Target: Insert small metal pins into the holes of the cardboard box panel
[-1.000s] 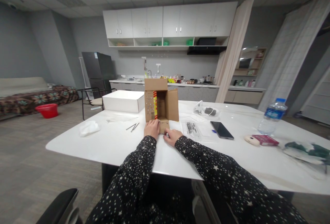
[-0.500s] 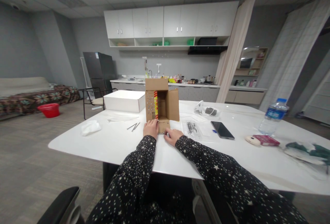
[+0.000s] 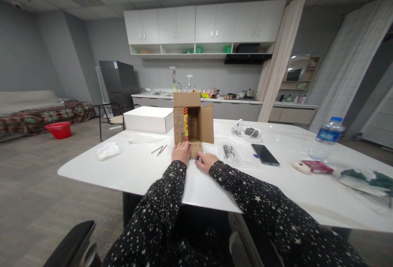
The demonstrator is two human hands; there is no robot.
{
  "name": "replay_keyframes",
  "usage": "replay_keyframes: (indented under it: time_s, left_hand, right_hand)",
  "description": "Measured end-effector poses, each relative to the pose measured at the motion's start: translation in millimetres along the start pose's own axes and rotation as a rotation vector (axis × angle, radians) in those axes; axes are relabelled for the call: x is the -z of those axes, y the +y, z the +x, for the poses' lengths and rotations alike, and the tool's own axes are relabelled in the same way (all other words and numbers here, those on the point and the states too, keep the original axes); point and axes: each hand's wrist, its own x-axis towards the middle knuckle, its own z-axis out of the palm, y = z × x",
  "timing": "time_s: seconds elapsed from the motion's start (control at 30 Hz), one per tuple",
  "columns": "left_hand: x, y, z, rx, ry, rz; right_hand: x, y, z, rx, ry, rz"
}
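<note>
A brown cardboard box (image 3: 207, 124) stands on the white table with its opening facing me and its flaps spread. My left hand (image 3: 181, 152) lies by the box's lower left edge, fingers stretched forward and touching the lower flap (image 3: 195, 149). At that flap's near right corner, my right hand (image 3: 207, 162) has its fingers curled together. A small shiny strip shows by its fingertips; what they hold is mostly hidden. Left of my hands lie thin metal rods (image 3: 159, 150). Right of them sits a clear plastic bag (image 3: 230, 153) with small dark and metallic pieces.
A white box (image 3: 149, 119) stands at the back left, near a crumpled tissue (image 3: 108, 151). To the right are a phone (image 3: 265, 154), a white corded device (image 3: 245, 130), a dark red box (image 3: 317, 166) and a water bottle (image 3: 327, 138). The table's front edge (image 3: 211, 209) is close to me.
The view has shifted very slightly. Both hands and the cardboard box keep practically the same positions.
</note>
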Motion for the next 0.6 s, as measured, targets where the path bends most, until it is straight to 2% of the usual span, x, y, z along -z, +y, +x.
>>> replay_keyframes:
  time_s: [0.33, 0.6]
  left_hand:
    - [4.2, 0.0, -0.2, 0.066, 0.001, -0.030]
    - [7.4, 1.9, -0.8, 0.062, -0.008, 0.002]
  right_hand:
    - [1.7, -0.7, -1.7, -0.005, -0.006, 0.001]
    - [1.6, -1.0, -1.5, 0.001, 0.001, 0.002]
